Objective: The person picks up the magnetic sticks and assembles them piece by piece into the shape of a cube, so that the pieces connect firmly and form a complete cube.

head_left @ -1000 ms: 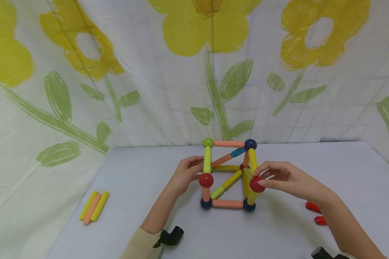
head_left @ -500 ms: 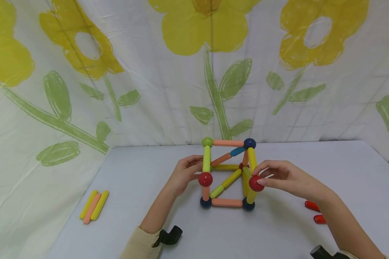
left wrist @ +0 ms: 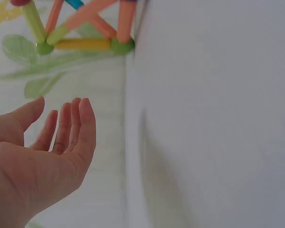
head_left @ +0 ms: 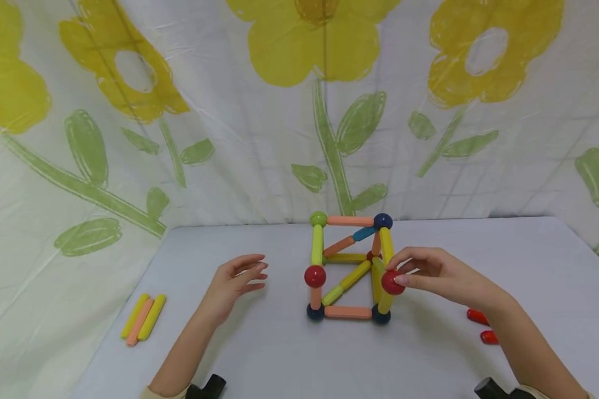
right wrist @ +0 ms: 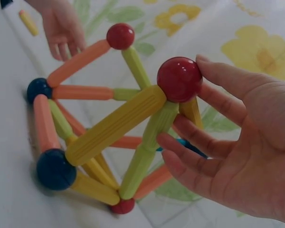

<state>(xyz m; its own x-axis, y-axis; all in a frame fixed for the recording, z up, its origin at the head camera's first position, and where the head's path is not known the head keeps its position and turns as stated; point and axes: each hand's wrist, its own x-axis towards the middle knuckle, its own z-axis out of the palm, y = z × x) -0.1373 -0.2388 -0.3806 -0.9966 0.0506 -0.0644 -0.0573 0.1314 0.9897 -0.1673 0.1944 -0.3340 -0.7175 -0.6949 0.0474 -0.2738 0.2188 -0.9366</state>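
Note:
A cube-like frame of coloured sticks and balls [head_left: 348, 312] stands mid-table in the head view, with slanting braces across its sides. My right hand [head_left: 444, 277] holds the red ball [head_left: 392, 282] at its near right upper corner. In the right wrist view the thumb touches that ball, and the other fingers curl behind it by a yellow-green stick [right wrist: 156, 124]. The near left upper corner carries another red ball [head_left: 315, 276]. Left of the frame, my left hand [head_left: 234, 285] hovers over the table, fingers loosely bent, palm bare in the left wrist view.
Two yellow sticks and a salmon one [head_left: 141, 320] lie side by side at the table's left. On the right, red pieces [head_left: 489, 337] lie partly hidden behind my right forearm. A flowered cloth [head_left: 259, 138] hangs behind the table [head_left: 279, 366].
My left hand has let go of the frame's left side and drawn back to the left. The right hand keeps its hold on the red ball.

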